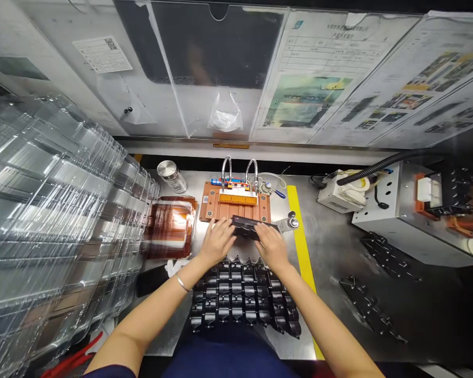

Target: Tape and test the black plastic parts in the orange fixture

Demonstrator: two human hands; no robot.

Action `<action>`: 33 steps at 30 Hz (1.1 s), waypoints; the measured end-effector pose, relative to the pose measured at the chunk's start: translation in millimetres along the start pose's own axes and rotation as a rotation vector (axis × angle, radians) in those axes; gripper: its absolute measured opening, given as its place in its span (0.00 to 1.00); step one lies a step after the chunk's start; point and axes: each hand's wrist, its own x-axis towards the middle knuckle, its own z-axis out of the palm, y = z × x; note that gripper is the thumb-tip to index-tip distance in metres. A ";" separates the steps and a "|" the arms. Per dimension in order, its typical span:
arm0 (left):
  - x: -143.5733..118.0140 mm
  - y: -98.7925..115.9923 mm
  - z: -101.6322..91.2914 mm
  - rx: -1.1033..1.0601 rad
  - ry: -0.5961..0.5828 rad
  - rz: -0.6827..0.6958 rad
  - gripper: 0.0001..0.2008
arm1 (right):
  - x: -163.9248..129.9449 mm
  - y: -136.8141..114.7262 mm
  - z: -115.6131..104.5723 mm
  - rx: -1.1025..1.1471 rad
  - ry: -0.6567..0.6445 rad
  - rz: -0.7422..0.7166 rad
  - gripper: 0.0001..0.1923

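Far left on the counter (pixel 331 252), clear trays (pixel 55 210) stacked high. Left hand (pixel 216 241) and right hand (pixel 271 245) closed together on one black part (pixel 247 229), held at the near edge of the copper-coloured fixture (pixel 236 206), seemingly not yet seated there. Below, a black tray of parts (pixel 240 299), apparently many still waiting. Right, loose black strips (pixel 372 307).

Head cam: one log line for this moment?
left hand: on black part | right hand: on same part | part: over copper fixture | black tray: near edge, below hands | clear trays: stacked left
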 end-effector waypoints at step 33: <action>68.2 -56.7 72.9 0.259 -0.170 0.131 0.17 | 102.0 86.1 -3.4 -0.277 -0.376 0.538 0.20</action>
